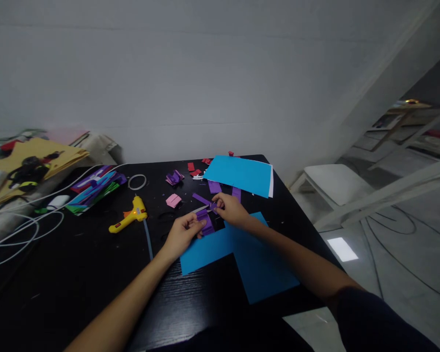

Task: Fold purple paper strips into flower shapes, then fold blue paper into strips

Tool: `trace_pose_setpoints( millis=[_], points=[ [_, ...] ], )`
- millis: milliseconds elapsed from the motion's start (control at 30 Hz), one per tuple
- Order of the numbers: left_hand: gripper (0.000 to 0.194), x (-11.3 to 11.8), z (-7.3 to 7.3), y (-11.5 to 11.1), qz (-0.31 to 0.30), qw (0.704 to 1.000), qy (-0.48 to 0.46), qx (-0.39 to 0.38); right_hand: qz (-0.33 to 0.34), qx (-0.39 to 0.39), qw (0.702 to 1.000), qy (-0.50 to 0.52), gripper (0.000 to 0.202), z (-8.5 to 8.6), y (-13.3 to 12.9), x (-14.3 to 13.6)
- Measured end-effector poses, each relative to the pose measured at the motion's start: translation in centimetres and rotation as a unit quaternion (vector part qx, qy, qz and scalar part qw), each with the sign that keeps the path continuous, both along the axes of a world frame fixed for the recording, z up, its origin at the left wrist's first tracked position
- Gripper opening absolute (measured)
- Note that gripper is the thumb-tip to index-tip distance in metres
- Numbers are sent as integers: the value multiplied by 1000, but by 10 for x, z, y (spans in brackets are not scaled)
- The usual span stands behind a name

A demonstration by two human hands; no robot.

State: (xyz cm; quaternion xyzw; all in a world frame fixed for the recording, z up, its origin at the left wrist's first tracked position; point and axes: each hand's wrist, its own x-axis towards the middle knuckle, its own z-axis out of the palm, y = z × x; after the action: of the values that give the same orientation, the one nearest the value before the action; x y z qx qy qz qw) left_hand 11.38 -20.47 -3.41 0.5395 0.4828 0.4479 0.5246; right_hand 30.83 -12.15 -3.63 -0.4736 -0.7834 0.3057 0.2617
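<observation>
Between its thumb and fingers my left hand (185, 233) holds a folded purple paper piece (206, 224) above a blue sheet (205, 252). My right hand (230, 209) is closed in a pinch on a small purple paper strip (213, 206), just right of the folded piece. A pair of scissors (201, 209) lies behind the left hand; its blades show, while the dark handles blend into the table. Another purple strip (201, 198) lies just past the scissors. A second blue sheet (260, 269) is under my right forearm.
On the black table (176, 303) are a yellow glue gun (134, 215), a pink folded paper (173, 200), a purple folded paper (175, 177), red scraps (191, 167) and a large blue sheet (240, 173). Colored sheets (95, 188) and white cables (33, 230) lie left. A white chair (330, 183) stands right.
</observation>
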Motion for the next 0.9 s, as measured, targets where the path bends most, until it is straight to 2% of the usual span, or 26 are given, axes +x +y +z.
trace_pose_setpoints(
  millis=[133,267,400,567,733,900],
  points=[
    [39,0,0,0,3,1000,-6,-6,-26,-4,999,31,3,14,3,11],
    [40,1,0,-1,4,1000,3,-14,-13,-17,998,61,12,28,5,21],
    [40,0,1,-1,3,1000,18,-5,-2,-11,997,76,18,33,5,24],
    [39,1,2,-2,5,1000,12,0,-8,11,995,102,11,41,4,24],
    [31,1,4,-3,25,999,-29,14,15,-79,977,198,18,49,-5,18],
    [28,-2,4,-1,52,996,-61,36,57,-176,949,253,25,43,-17,7]
  ],
)
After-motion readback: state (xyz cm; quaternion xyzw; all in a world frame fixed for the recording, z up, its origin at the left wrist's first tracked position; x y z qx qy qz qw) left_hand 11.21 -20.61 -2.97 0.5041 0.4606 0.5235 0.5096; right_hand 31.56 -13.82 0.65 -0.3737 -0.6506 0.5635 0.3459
